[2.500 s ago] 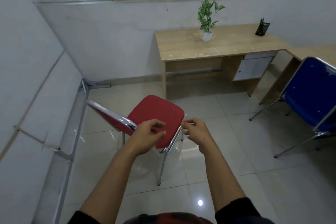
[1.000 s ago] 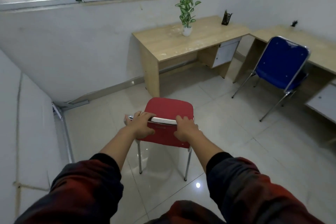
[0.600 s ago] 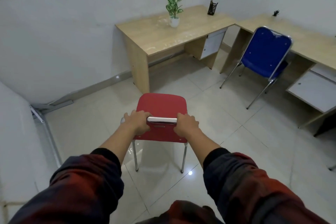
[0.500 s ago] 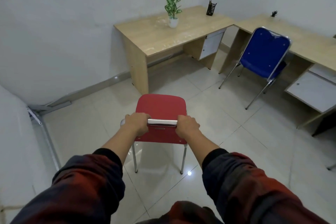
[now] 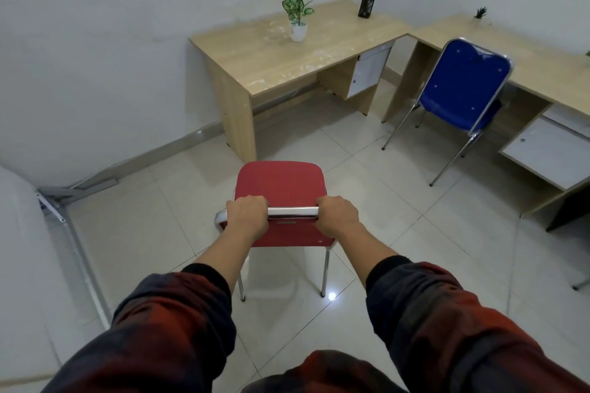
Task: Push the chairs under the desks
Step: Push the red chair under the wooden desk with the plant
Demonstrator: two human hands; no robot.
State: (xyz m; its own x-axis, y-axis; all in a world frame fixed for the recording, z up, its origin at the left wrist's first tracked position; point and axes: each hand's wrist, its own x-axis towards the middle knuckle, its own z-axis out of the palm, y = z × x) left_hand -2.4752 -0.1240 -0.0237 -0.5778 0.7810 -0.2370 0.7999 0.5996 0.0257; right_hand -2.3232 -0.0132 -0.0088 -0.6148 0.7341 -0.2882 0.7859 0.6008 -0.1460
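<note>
A red chair (image 5: 281, 183) with chrome legs stands on the tiled floor in front of me, its seat pointing toward the wooden desk (image 5: 271, 54) by the wall. My left hand (image 5: 247, 215) and my right hand (image 5: 338, 214) both grip the chrome top rail of its backrest. The chair's front edge is a short way from the desk's left side panel. A blue chair (image 5: 463, 83) stands at the second desk (image 5: 530, 60) on the right, its seat partly under that desk.
A potted plant (image 5: 297, 0) and a black pen holder (image 5: 367, 5) sit on the first desk. White drawer units (image 5: 370, 68) hang under both desks. A metal frame (image 5: 64, 201) runs along the floor at the left wall.
Both hands went from beside the sideways chair to gripping its backrest rail. The chair now faces the desk, and the desk looks slightly nearer than half a second ago.
</note>
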